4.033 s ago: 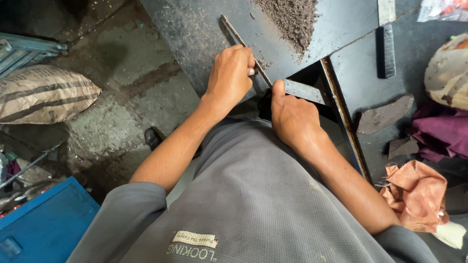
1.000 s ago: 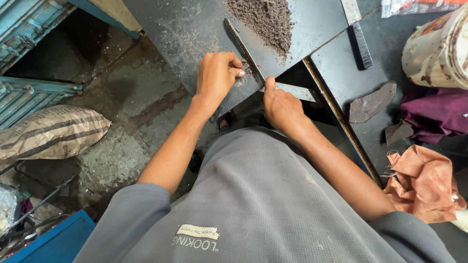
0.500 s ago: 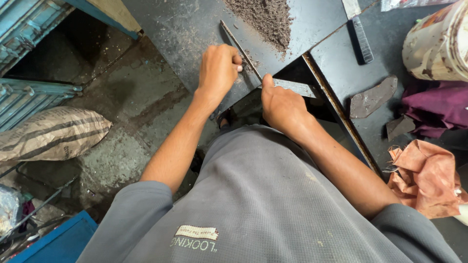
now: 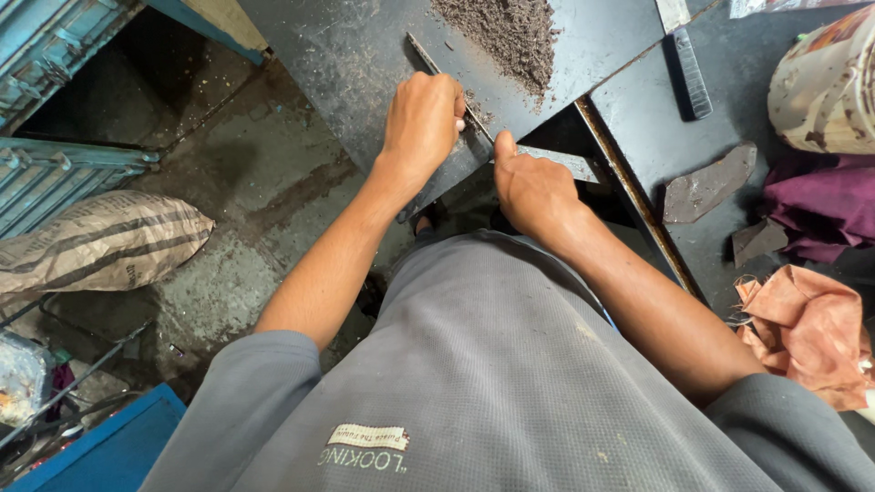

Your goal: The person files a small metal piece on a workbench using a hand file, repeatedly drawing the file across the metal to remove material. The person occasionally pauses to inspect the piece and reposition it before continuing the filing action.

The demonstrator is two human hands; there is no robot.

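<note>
While our left hand (image 4: 421,123) stays clenched on the thin metal strip (image 4: 448,84), we have kept our right hand (image 4: 531,187) grasping the flat metal piece (image 4: 558,161). Both sit barely shifted at the dark table (image 4: 346,55) edge, near the filings pile (image 4: 510,36).

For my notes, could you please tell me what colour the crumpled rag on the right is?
The rag is salmon-orange, clearest in the head view.

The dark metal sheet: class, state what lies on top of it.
On the dark metal sheet lie a pile of dark filings and a thin rod; the left hand covers the rod's near end.
</note>
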